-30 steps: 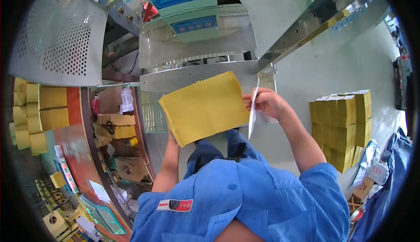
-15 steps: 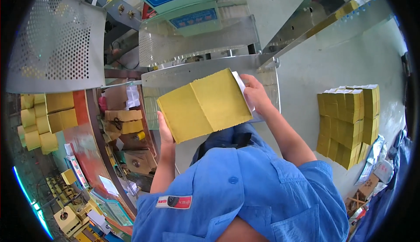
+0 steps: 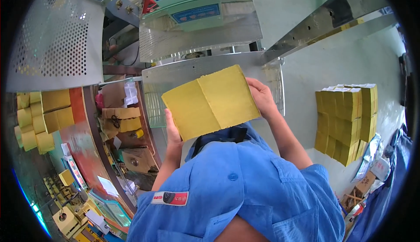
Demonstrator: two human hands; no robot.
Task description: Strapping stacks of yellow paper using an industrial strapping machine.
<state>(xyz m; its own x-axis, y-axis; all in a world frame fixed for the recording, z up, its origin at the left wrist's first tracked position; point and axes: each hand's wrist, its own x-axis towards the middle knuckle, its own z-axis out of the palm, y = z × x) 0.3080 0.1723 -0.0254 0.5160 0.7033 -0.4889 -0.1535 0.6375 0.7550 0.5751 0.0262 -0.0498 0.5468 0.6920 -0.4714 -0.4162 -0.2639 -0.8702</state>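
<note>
grey floor | red counter off to my left | stack of yellow bundles on that floor, my right | creased yellow paper in front of me | my left hand pinching its left edge, thumb on top | my right hand at its right edge, fingers hidden behind, can't tell grip

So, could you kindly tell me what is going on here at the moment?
A person in a blue shirt is holding yellow paper that has a crease across it. The left hand grips its left edge, thumb on top; the right hand is at its right edge, fingers partly hidden. Beyond it is a metal machine panel, and yellow bundles are stacked to the right.
</note>
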